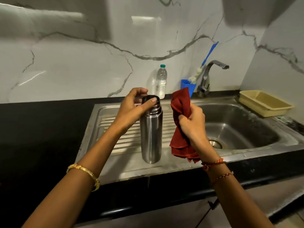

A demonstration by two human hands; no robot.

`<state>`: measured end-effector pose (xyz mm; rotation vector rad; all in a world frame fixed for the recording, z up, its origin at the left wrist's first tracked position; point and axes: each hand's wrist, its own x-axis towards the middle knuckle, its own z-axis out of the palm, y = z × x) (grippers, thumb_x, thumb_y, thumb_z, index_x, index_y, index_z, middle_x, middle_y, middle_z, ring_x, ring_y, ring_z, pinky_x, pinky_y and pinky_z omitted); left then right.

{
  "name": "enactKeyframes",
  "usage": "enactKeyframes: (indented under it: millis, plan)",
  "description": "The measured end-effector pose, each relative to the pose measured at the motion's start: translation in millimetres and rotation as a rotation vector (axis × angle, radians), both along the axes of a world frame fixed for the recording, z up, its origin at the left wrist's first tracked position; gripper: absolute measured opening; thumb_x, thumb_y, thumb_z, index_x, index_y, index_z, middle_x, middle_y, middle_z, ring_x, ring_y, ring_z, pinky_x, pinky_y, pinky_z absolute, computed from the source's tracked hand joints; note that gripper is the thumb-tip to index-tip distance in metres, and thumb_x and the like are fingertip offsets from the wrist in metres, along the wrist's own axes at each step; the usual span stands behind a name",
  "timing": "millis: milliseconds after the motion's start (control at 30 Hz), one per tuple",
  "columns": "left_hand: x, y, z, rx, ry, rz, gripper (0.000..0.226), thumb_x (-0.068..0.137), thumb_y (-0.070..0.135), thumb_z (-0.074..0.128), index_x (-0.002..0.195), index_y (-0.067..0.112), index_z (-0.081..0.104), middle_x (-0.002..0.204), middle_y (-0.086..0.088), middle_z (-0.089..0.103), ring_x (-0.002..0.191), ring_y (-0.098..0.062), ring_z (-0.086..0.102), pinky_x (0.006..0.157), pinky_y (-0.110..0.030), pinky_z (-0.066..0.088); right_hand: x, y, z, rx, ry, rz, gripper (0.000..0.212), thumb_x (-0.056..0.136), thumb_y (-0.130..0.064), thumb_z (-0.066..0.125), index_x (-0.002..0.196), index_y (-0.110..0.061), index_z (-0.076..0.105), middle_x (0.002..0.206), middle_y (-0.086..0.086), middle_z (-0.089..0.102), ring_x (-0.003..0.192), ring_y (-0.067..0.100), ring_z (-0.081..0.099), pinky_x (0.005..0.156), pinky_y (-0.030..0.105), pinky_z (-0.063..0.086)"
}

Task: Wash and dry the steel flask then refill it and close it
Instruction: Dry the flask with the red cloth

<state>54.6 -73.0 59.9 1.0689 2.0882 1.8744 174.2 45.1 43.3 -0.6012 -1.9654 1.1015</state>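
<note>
While the left hand [131, 106] grips the steel flask [151, 130] by its neck, the right hand [191, 122] clutches a soft red cloth [180, 102]; polished steel looks slippery, so the ridged neck seems safest.

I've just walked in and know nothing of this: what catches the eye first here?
The steel flask stands upright and uncapped on the sink's ribbed drainboard, the left hand gripping its neck. Beside it the right hand clutches a bunched red cloth. A clear water bottle waits by the wall behind.
</note>
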Motion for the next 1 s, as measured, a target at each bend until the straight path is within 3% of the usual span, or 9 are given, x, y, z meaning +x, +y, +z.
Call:
enactKeyframes:
  millis: [133,200,267,400,600,700,767,867,1000]
  plan:
    - [-9.2,-4.5,0.1,-0.074,0.023,0.042,0.032,0.078,0.03,0.07,0.107,0.02,0.063,0.103,-0.002,0.066,0.097,-0.013,0.062,0.076,-0.022,0.054,-9.7,-23.3,11.5,0.097,-0.027,0.094,0.044,0.076,0.012,0.049,0.101,-0.022,0.062,0.072,-0.015,0.058,0.063,-0.013,0.054,0.06,0.006,0.037]
    - [-12.0,-4.4,2.6,-0.112,0.08,0.046,0.033,0.08,0.028,0.069,0.112,0.025,0.062,0.105,0.001,0.065,0.096,-0.01,0.06,0.085,-0.026,0.05,-15.7,-35.9,3.9,0.215,-0.158,0.158,0.065,0.079,0.007,0.049,0.138,-0.019,0.04,0.123,-0.001,0.057,0.103,-0.001,0.055,0.087,0.015,0.04]
    - [-12.9,-4.1,5.3,-0.152,0.183,0.023,0.034,0.082,0.023,0.066,0.116,0.027,0.06,0.102,0.004,0.064,0.086,-0.003,0.058,0.082,-0.022,0.048,-17.8,-53.1,-16.3,0.33,-0.242,0.094,0.07,0.087,-0.008,0.044,0.148,-0.017,0.011,0.153,0.004,0.024,0.135,0.02,0.033,0.106,0.027,0.029]
    - [-14.4,-3.8,6.9,-0.218,0.286,0.027,0.035,0.085,0.023,0.063,0.119,0.016,0.061,0.107,0.001,0.061,0.088,-0.005,0.057,0.077,-0.016,0.045,-22.2,-65.8,-46.4,0.572,-0.157,-0.072,0.063,0.088,-0.016,0.046,0.143,-0.002,0.021,0.147,0.02,0.033,0.127,0.042,0.042,0.095,0.052,0.046]
    - [-14.3,-4.0,11.3,-0.243,0.353,-0.022,0.027,0.087,0.028,0.061,0.112,0.018,0.065,0.103,0.0,0.062,0.086,-0.003,0.056,0.075,-0.011,0.041,-30.3,-9.4,3.9,0.276,-0.39,0.239,0.076,0.08,0.006,0.046,0.147,-0.023,0.022,0.124,0.007,0.053,0.103,0.022,0.053,0.073,0.017,0.031]
    - [-16.3,-3.9,10.6,-0.221,0.314,-0.033,0.028,0.088,0.022,0.058,0.117,0.023,0.06,0.105,0.002,0.06,0.09,-0.004,0.054,0.078,-0.012,0.041,-28.0,-26.2,-5.9,0.308,-0.278,0.184,0.067,0.084,-0.014,0.045,0.147,-0.016,0.022,0.142,0.007,0.041,0.132,0.025,0.037,0.103,0.031,0.033]
    - [-18.6,-3.5,7.9,-0.204,0.279,-0.047,0.03,0.089,0.02,0.058,0.119,0.024,0.058,0.106,0.003,0.059,0.09,-0.001,0.054,0.08,-0.014,0.043,-21.0,-51.0,-22.8,0.303,-0.215,0.17,0.069,0.084,-0.034,0.03,0.148,-0.014,0.013,0.155,0.006,0.017,0.144,0.022,0.01,0.116,0.048,0.014]
    - [-24.1,-2.1,6.0,-0.158,0.186,-0.077,0.034,0.089,0.016,0.057,0.123,0.021,0.054,0.109,0.003,0.058,0.091,0.003,0.054,0.075,-0.006,0.045,-13.5,-67.5,-26.4,0.385,-0.193,0.224,0.069,0.09,-0.005,0.039,0.141,-0.019,-0.005,0.153,-0.003,-0.005,0.143,0.015,-0.005,0.116,0.051,0.006]
    - [-28.3,-3.4,4.3,-0.153,0.163,-0.153,0.027,0.087,0.022,0.06,0.111,0.032,0.055,0.111,-0.003,0.063,0.104,-0.014,0.059,0.088,-0.026,0.05,-22.8,-44.5,-2.9,0.201,-0.243,0.265,0.082,0.076,0.009,0.042,0.148,-0.019,0.013,0.143,0.012,0.04,0.123,0.03,0.045,0.098,0.046,0.042]
